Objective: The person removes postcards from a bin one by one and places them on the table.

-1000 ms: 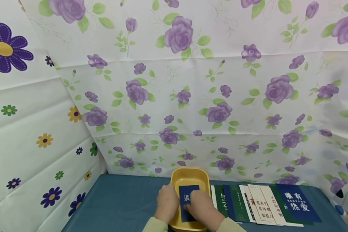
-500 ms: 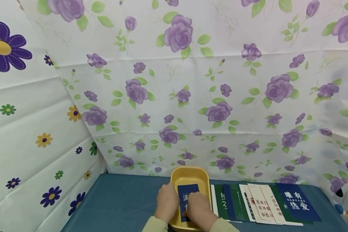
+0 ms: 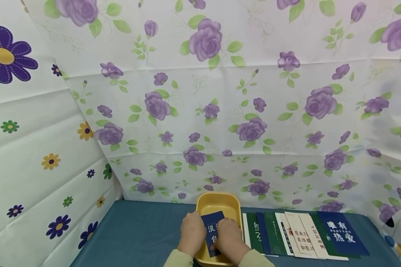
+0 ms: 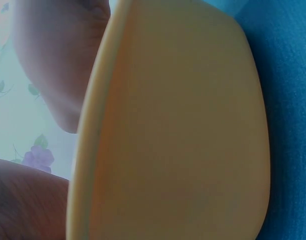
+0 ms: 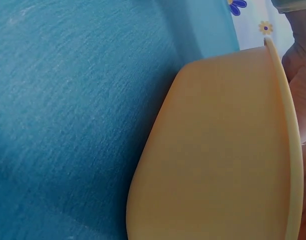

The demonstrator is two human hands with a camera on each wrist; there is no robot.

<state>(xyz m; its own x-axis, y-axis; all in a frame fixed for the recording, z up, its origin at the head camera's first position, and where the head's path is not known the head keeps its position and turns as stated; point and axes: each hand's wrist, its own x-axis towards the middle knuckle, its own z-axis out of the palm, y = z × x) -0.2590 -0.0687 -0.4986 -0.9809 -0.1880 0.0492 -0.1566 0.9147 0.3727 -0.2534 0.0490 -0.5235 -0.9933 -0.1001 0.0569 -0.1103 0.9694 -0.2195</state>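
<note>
A yellow plastic basin point(image 3: 235, 202) stands on the blue-green table, and both hands are over it. Inside its outline in the head view, a dark blue card point(image 3: 209, 221) with white Chinese characters leans at a slant. My right hand point(image 3: 230, 237) pinches this card by its right side, covering part of the print. Over the basin's left rim sits my left hand point(image 3: 192, 233), its back towards the head camera. The left fingertips are hidden, so I cannot tell what they hold. Both wrist views are mostly filled by the basin's outer wall point(image 4: 188, 125).
Right of the basin, several overlapping cards lie in a row: green cards point(image 3: 274, 230), cream cards point(image 3: 302, 237) and a large blue card point(image 3: 344, 233) at the far end. Floral sheets point(image 3: 207, 111) hang behind and at the left. The table point(image 3: 143, 230) extends left of the basin.
The blue card has shifted slightly left and tilted anticlockwise, showing more of its lower print. The right hand has moved slightly left with it; the left hand stays at the rim.
</note>
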